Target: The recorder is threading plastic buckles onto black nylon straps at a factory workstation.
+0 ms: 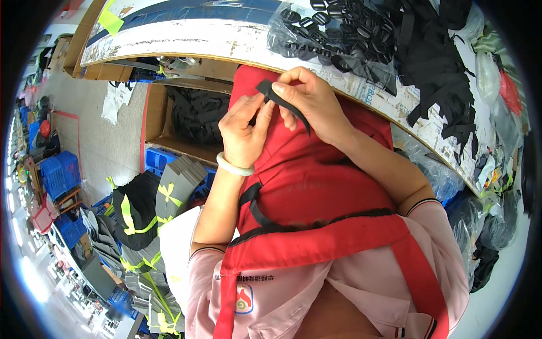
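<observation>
at upper centre of the frame both hands pinch a black strap [282, 101] (narrow webbing): left hand [244, 133] below it, right hand [310, 101] above, over red fabric [307, 181]

Far tabletop [226, 39] is crowded right with a bag of buckles [333, 34] and straps [440, 73]; its left is open.

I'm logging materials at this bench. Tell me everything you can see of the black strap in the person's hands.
The black strap is a narrow, flat band, seemingly woven webbing. The right hand pinches its upper end; the left hand holds it just below. Its free end trails down right over the red fabric.
</observation>
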Tool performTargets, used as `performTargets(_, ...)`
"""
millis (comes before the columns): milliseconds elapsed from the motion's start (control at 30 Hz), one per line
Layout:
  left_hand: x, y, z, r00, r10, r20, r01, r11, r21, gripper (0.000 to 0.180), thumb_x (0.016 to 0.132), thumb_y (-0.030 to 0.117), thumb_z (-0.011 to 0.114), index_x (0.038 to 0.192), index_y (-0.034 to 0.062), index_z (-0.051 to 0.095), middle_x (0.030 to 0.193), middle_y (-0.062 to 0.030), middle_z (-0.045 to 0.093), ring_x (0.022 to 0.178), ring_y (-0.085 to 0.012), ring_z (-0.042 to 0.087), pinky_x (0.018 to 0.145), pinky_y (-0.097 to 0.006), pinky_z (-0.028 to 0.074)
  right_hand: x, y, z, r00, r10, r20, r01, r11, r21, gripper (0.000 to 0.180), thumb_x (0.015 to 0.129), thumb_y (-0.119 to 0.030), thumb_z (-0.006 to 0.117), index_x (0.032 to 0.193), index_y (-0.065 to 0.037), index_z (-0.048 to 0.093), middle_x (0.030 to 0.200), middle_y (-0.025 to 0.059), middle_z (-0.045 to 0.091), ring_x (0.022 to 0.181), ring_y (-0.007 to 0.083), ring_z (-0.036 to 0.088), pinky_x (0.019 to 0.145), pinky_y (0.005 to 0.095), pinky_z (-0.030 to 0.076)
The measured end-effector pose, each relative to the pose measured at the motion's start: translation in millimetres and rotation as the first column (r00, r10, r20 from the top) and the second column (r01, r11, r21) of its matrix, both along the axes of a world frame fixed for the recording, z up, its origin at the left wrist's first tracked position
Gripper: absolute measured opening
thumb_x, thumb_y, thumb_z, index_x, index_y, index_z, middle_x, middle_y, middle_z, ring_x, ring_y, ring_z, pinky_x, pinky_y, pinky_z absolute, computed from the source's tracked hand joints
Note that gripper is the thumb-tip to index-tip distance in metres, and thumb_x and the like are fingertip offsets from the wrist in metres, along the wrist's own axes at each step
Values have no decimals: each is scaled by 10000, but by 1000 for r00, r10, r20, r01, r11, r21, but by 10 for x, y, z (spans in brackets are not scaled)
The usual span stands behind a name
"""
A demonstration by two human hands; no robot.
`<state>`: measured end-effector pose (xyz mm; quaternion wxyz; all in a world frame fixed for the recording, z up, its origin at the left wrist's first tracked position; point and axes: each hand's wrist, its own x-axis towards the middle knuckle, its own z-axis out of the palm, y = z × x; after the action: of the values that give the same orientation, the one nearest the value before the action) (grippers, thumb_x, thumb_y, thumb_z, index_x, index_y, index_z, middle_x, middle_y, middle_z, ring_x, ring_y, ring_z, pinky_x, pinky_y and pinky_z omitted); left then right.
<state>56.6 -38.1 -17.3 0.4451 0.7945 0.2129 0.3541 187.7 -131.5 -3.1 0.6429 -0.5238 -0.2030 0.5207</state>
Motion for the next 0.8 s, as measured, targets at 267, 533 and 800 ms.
performTargets(267, -74, 34, -25, 989, -59, 135, 147, 346, -927, 184, 901, 98, 621, 1025, -28, 673, 772, -82, 649, 586, -110, 573, 440, -203, 437, 194, -76, -53, 975, 222, 7, -222, 972, 71, 207, 939, -168, 577, 1061, -3, 605, 870, 28, 621, 799, 107, 602, 747, 235, 486)
performTargets(533, -3, -36, -29, 993, 66, 94, 54, 456, -888, 183, 915, 120, 624, 961, -48, 680, 666, -87, 640, 464, -79, 514, 388, -176, 376, 62, -116, 335, 793, -81, 604, -38, 982, 183, 103, 894, -123, 636, 951, -41, 661, 795, 17, 621, 660, 74, 550, 591, 215, 443)
performTargets(800, -20, -85, 24, 1000, 20, 17, -2, 702, -712, 162, 900, 85, 638, 987, -45, 680, 699, -79, 650, 496, -60, 519, 401, -181, 378, 98, -205, 148, 927, 168, 334, -96, 970, -222, 245, 863, -138, 683, 1035, -28, 547, 708, 18, 616, 501, 33, 481, 432, 181, 370)
